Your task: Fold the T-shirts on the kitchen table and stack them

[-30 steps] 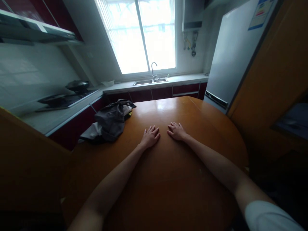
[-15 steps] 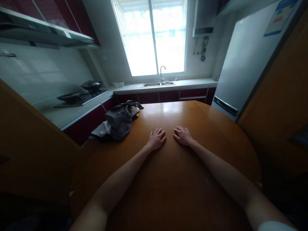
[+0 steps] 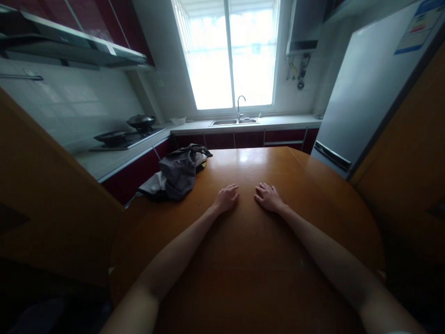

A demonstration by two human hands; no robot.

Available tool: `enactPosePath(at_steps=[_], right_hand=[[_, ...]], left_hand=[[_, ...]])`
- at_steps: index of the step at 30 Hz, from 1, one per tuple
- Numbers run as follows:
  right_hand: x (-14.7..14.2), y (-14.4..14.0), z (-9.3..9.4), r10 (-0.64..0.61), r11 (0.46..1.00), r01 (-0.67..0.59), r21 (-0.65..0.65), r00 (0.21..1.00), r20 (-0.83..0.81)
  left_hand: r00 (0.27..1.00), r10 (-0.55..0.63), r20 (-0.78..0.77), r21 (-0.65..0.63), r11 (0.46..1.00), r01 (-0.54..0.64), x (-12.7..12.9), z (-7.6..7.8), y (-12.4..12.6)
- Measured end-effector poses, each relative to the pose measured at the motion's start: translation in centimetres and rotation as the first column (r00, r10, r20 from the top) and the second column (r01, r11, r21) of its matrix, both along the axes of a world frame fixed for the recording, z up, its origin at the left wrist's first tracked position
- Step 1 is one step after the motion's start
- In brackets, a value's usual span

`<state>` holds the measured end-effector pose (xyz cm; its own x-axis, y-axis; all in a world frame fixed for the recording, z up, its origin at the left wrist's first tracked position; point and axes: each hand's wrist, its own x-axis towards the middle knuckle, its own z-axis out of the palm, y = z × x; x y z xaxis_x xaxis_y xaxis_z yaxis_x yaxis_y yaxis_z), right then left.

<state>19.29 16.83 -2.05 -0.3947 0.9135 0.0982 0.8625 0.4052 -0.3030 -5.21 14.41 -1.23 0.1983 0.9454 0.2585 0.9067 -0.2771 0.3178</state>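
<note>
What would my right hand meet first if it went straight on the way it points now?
Probably nothing on the table: the right hand points forward and leftward, with the way looking free to the far edge, right of the dark clothes. Beyond, perhaps the red cabinets, though depth is unclear.

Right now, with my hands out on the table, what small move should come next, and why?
Probably ease the left hand toward the heap of cloth: it lies on the left part of the wooden table, nearer that hand than the right hand, and both hands appear to hold nothing.
</note>
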Motion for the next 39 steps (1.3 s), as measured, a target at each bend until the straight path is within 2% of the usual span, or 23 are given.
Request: enactPosePath(at_steps=[3,5,8,10,11,13,16,19,22,28,30,32,34,39], right_hand=[[0.0,0.0,0.1,0.006,1.0,-0.006,-0.01,1.0,0.003],[0.0,-0.1,0.2,0.008,1.0,-0.008,-0.009,1.0,0.001],[0.1,-0.2,0.3,0.009,1.0,-0.009,-0.005,1.0,-0.011],[0.1,-0.2,0.3,0.009,1.0,-0.009,-0.002,1.0,-0.018],[0.1,-0.2,0.3,0.01,1.0,-0.01,-0.001,1.0,-0.019],[0.1,-0.1,0.1,0.011,1.0,-0.011,-0.002,1.0,-0.016],[0.1,0.0,-0.1,0.011,1.0,-0.011,0.003,1.0,-0.015],[0.1,0.0,-0.2,0.013,1.0,-0.013,0.004,1.0,-0.013],[0.1,0.1,-0.2,0.013,1.0,-0.013,-0.001,1.0,-0.004],[0.1,0.2,-0.3,0.01,1.0,-0.01,0.01,1.0,-0.01],[0.1,0.1,-0.3,0.012,1.0,-0.012,0.012,1.0,-0.012],[0.1,0.1,-0.3,0.014,1.0,-0.014,0.015,1.0,-0.011],[0.1,0.1,-0.3,0.013,1.0,-0.013,0.019,1.0,-0.009],[0.1,0.1,-0.3,0.008,1.0,-0.008,0.015,1.0,-0.006]], left_hand=[[0.981,0.19,0.047,0.174,0.965,-0.195,-3.1,1.4,0.8],[0.931,0.36,0.066,0.283,0.888,-0.363,-6.2,2.5,0.9],[0.814,0.57,0.112,0.391,0.728,-0.564,-11.4,3.6,0.4],[0.755,0.641,0.137,0.413,0.656,-0.632,-14.3,3.5,-0.1],[0.735,0.663,0.142,0.399,0.641,-0.656,-15.4,3.2,-0.3],[0.708,0.695,0.13,0.311,0.649,-0.694,-16.9,2.4,-0.5],[0.694,0.717,0.066,0.131,0.684,-0.718,-17.6,1.1,-0.1],[0.7,0.713,0.033,0.066,0.698,-0.713,-17.6,0.4,0.4],[0.705,0.708,0.044,0.073,0.701,-0.709,-17.5,0.2,0.6],[0.71,0.696,0.107,0.192,0.686,-0.702,-17.0,0.1,0.1],[0.688,0.708,0.161,0.238,0.648,-0.723,-16.9,0.3,-0.1],[0.641,0.731,0.234,0.264,0.586,-0.766,-17.0,0.6,-0.4],[0.62,0.728,0.291,0.256,0.566,-0.784,-17.2,1.0,-0.5],[0.73,0.609,0.31,0.263,0.683,-0.681,-17.1,2.0,0.0]])
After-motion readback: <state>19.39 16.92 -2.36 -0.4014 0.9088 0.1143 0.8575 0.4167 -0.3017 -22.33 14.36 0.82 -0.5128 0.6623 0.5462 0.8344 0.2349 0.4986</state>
